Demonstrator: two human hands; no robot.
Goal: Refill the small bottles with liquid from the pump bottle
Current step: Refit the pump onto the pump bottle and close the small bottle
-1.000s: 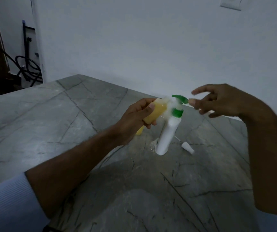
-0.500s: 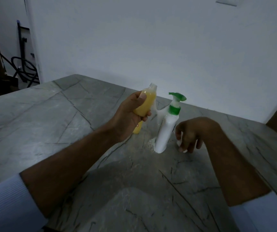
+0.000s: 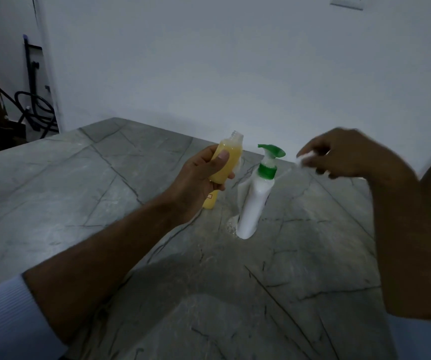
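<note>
In the head view, a small bottle [image 3: 228, 162] of yellow liquid is gripped by the left hand [image 3: 204, 175], thumb across its front and fingers curled round its back. It is held above the stone table [image 3: 84, 193], tilted slightly, with its neck uncapped. It looks filled nearly to the shoulder, so the pumping for this bottle is judged to be finished or close to it.

Just beside it, to the right, the white pump bottle [image 3: 254, 201] stands upright on the table, its green pump head [image 3: 273, 151] untouched by either hand. A wet, foamy patch [image 3: 231, 226] is seen at its base, which suggests some spillage.

A small white cap [image 3: 304, 159] is pinched in the fingertips of the right hand [image 3: 344, 154], which is raised beyond the pump head and blurred. Capping the held bottle is judged to be the step in hand.

A second yellow bottle [image 3: 210, 200] is partly hidden behind the left hand; whether it is full or capped cannot be told.
</note>
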